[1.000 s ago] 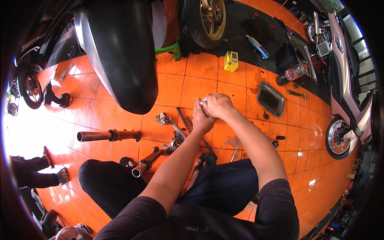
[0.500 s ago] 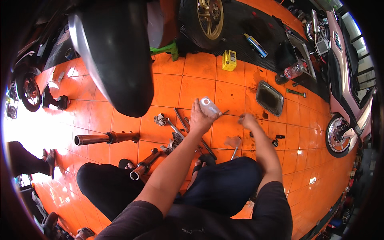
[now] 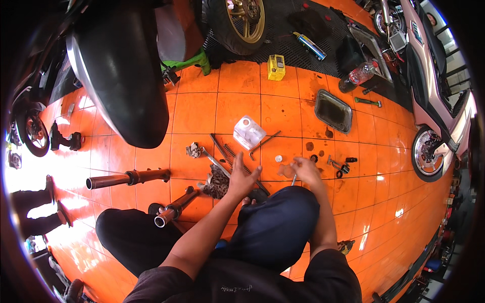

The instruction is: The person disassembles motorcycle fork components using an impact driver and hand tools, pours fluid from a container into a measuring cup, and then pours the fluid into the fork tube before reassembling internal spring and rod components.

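The translucent bottle [image 3: 249, 135] has left the left hand [image 3: 243, 183] — its grip now wide, empty, free — for the floor [image 3: 239, 103] at its 12 o'clock; white cap [image 3: 278, 158] at 2. The right hand [image 3: 309, 170]: grip unclear.

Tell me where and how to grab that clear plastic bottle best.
Probably grip the plastic bottle around its body, coming from above with the nearer left hand: its round mouth faces up, and a thin rod lies to its right.
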### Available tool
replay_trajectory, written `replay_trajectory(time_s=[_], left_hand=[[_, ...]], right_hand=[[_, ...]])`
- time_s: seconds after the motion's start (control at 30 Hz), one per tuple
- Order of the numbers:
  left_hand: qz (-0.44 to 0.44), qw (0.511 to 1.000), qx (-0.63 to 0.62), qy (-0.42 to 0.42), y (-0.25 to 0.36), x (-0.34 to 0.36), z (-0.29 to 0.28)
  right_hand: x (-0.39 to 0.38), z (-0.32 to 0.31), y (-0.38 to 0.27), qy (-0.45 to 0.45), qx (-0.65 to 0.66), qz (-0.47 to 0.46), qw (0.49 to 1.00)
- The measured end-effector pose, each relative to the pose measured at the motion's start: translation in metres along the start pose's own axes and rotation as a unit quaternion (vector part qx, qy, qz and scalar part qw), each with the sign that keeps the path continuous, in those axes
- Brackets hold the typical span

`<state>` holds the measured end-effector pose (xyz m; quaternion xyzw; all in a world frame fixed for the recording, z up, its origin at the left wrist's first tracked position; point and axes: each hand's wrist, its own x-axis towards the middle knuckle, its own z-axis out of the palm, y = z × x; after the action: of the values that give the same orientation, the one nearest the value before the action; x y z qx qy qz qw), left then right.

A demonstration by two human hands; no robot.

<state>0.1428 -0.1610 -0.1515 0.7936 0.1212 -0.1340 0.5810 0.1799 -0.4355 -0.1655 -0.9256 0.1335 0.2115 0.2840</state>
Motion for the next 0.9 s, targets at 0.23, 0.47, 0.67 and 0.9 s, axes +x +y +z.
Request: replay_trajectory(time_s=[0.23, 0.47, 0.67, 0.9], left_hand=[[0.003, 0.978, 0.088, -0.189, 0.021, -0.023, -0.018], [0.137, 0.98, 0.057, -0.132, 0.103, -0.038, -0.056], [0.185, 0.981, -0.056, 0.029, 0.145, -0.055, -0.092], [0.195, 0.966, -0.138, 0.096, 0.185, -0.096, -0.156]], right_hand=[[-0.033, -0.008, -0.057, 0.016, -0.045, 0.036, 0.998], [-0.051, -0.08, -0.163, -0.197, 0.201, -0.184, 0.942], [0.035, -0.006, -0.105, 0.09, 0.397, -0.207, 0.889], [0.016, 0.096, -0.152, 0.157, 0.333, -0.227, 0.902]])
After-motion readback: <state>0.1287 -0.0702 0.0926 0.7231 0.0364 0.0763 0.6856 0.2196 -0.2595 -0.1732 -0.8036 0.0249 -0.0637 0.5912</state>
